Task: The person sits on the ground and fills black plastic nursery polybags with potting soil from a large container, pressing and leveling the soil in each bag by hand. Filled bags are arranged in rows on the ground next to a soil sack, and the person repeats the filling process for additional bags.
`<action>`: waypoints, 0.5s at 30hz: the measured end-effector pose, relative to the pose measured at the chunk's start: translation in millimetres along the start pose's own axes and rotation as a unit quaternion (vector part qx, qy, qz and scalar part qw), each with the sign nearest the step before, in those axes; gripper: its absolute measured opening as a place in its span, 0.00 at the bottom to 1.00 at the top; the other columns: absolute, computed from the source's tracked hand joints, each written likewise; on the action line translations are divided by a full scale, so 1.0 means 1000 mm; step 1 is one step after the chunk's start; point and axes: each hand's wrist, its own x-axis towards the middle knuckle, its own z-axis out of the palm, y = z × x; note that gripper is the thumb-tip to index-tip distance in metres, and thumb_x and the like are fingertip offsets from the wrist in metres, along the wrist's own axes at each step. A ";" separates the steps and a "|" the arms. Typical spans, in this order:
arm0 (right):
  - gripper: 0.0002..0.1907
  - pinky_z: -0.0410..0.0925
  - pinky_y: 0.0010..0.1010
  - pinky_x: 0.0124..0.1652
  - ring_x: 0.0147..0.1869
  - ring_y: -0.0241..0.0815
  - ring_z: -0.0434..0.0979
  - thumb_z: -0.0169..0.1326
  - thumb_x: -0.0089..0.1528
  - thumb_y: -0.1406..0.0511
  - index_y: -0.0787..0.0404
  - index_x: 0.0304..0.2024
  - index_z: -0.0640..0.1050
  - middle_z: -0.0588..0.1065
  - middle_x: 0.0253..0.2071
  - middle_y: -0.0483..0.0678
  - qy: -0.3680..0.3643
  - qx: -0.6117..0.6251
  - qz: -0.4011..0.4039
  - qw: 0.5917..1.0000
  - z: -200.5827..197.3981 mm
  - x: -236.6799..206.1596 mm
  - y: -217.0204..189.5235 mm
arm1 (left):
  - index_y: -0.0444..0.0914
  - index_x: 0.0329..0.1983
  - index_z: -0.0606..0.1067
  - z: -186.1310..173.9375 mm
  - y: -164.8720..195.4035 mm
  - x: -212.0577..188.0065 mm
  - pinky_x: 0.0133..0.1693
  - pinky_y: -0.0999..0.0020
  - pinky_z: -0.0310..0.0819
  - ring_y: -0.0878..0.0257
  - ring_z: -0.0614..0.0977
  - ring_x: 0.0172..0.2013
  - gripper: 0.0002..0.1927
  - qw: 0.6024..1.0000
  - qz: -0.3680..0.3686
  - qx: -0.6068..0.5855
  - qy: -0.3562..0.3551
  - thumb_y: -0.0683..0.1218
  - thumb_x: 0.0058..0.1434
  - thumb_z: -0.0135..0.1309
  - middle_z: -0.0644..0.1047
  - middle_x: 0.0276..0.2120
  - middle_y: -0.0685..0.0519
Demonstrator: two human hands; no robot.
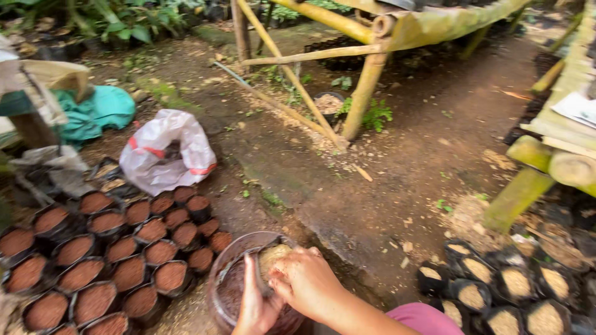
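My right hand (305,282) reaches in from the lower right on a pink-sleeved arm. It is closed on a clump of tan husk (274,254) over a clear round plastic container (231,255). The container holds dark reddish soil (231,290). My left hand (251,307) comes up from the bottom edge and grips the container's near side, fingers pointing up along a grey strip inside it. Both hands are dusted with soil and touch each other above the container.
Several black nursery bags of red-brown soil (118,248) stand packed at the left. Black bags topped with tan husk (496,285) stand at the lower right. A white sack (164,152), a teal cloth (102,111) and a bamboo frame (363,93) lie beyond on the dirt ground.
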 end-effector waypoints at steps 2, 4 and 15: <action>0.08 0.69 0.47 0.47 0.47 0.56 0.78 0.62 0.56 0.65 0.61 0.37 0.81 0.79 0.38 0.54 0.028 0.052 -0.011 0.998 -0.011 -0.002 0.009 | 0.41 0.62 0.70 0.014 0.003 -0.010 0.51 0.43 0.76 0.52 0.81 0.53 0.44 0.999 0.022 0.031 0.032 0.77 0.59 0.38 0.78 0.55 0.48; 0.10 0.72 0.45 0.48 0.48 0.57 0.79 0.61 0.56 0.68 0.63 0.39 0.81 0.79 0.40 0.55 0.047 0.085 -0.010 0.995 -0.022 0.000 0.020 | 0.42 0.64 0.69 0.028 0.004 -0.016 0.50 0.41 0.76 0.51 0.81 0.53 0.43 0.999 0.016 0.025 0.015 0.76 0.58 0.36 0.77 0.57 0.47; 0.14 0.70 0.44 0.56 0.56 0.57 0.78 0.57 0.55 0.72 0.65 0.44 0.82 0.80 0.48 0.57 -0.081 0.074 -0.088 0.990 -0.011 0.044 0.070 | 0.38 0.62 0.73 0.017 0.014 0.011 0.54 0.53 0.76 0.54 0.82 0.53 0.40 0.999 0.019 0.016 0.021 0.73 0.62 0.39 0.80 0.54 0.47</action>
